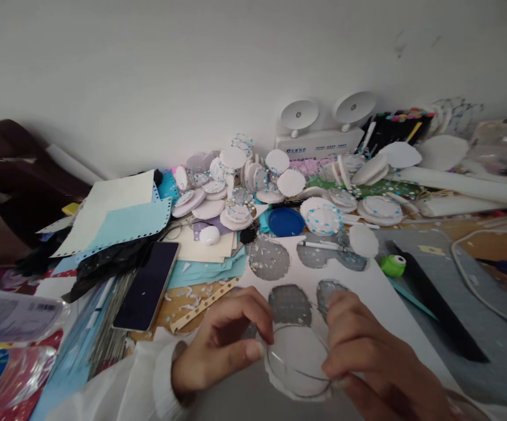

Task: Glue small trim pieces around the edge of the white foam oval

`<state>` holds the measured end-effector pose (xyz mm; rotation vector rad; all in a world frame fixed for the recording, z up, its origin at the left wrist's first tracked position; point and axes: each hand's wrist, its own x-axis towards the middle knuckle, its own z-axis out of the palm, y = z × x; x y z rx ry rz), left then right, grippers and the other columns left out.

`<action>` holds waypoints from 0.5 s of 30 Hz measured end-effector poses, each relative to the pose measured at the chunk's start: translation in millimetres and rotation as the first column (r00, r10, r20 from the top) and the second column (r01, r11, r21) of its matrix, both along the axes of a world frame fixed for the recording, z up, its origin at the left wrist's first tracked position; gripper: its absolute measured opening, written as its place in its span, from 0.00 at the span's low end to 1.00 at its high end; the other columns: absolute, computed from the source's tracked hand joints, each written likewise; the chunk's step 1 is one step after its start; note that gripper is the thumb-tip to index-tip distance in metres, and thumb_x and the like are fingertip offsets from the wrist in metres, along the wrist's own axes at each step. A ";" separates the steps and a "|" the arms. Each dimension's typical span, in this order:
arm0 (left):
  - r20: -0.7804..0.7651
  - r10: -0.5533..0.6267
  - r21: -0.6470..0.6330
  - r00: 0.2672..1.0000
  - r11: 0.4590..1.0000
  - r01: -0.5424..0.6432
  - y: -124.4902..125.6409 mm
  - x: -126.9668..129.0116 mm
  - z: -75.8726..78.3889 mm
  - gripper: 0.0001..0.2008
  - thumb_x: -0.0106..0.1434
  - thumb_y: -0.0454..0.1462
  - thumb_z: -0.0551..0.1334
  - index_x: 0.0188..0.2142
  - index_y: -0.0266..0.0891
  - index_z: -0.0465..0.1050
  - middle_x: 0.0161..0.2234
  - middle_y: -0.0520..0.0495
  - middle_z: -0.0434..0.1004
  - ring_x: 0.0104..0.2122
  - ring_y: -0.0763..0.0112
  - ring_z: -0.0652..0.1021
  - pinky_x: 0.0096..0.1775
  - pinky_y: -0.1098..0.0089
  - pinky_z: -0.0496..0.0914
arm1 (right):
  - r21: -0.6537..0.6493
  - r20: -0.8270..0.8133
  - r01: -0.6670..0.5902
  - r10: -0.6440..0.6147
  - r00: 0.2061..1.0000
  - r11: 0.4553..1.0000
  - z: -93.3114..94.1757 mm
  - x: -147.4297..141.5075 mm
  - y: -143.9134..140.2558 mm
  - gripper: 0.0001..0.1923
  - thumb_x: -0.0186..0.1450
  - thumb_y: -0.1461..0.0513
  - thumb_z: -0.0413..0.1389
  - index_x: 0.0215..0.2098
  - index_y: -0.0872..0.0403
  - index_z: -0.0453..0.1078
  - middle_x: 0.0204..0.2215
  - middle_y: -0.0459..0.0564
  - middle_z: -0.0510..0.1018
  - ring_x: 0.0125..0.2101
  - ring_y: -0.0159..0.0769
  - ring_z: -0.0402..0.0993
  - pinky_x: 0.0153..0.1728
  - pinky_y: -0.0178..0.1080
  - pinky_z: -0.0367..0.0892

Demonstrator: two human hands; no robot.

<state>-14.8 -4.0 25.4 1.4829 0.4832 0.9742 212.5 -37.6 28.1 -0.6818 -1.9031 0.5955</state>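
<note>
Clear disc (297, 358) pinched between left hand (218, 345) and right hand (367, 356) fingertips

A: What sort of place is shown here?

B: A home craft corner is suggested. A cluttered surface (490, 234) is pushed against a plain white wall (192, 70), and it is covered with paper scraps.

A: By what is the craft work shown?

B: Stacks of round white discs (235, 193) dotted with blue are piled at the back, sheets of blue and cream paper (130, 219) are heaped at the left, and a white sheet (380, 286) with round holes cut out is spread in front. A green paper punch (393, 265) and a case of coloured markers (400, 126) are also seen.

A: And the home setting?

B: A phone (148, 286) is laid among the papers, and a brown bag (11, 175) is set at the far left.
</note>
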 end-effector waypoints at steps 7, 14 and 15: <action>0.040 -0.076 -0.050 0.996 0.996 0.078 1.3 1.9 -3.0 0.14 0.64 0.46 0.67 0.30 0.38 0.74 0.30 0.48 0.68 0.32 0.69 0.70 0.36 0.69 0.63 | -0.042 -0.055 -0.020 0.018 0.998 0.999 2.3 -0.4 -0.1 0.07 0.72 0.62 0.50 0.36 0.51 0.68 0.25 0.45 0.70 0.30 0.34 0.69 0.37 0.41 0.70; 0.025 -0.044 -0.059 0.999 0.997 0.045 1.7 2.3 -2.9 0.15 0.63 0.46 0.69 0.28 0.38 0.72 0.28 0.49 0.68 0.31 0.71 0.70 0.35 0.69 0.63 | -0.020 -0.049 -0.031 0.030 0.998 0.999 0.2 -1.3 0.8 0.10 0.74 0.62 0.48 0.36 0.52 0.69 0.25 0.45 0.70 0.30 0.34 0.69 0.38 0.41 0.71; 0.023 -0.040 -0.055 0.999 0.998 0.042 1.6 2.2 -2.8 0.15 0.64 0.46 0.68 0.28 0.38 0.72 0.28 0.50 0.67 0.31 0.71 0.70 0.34 0.70 0.63 | -0.018 -0.058 -0.032 0.031 0.998 0.999 -0.3 -1.9 0.7 0.09 0.73 0.62 0.48 0.37 0.52 0.69 0.25 0.45 0.70 0.31 0.34 0.69 0.38 0.41 0.71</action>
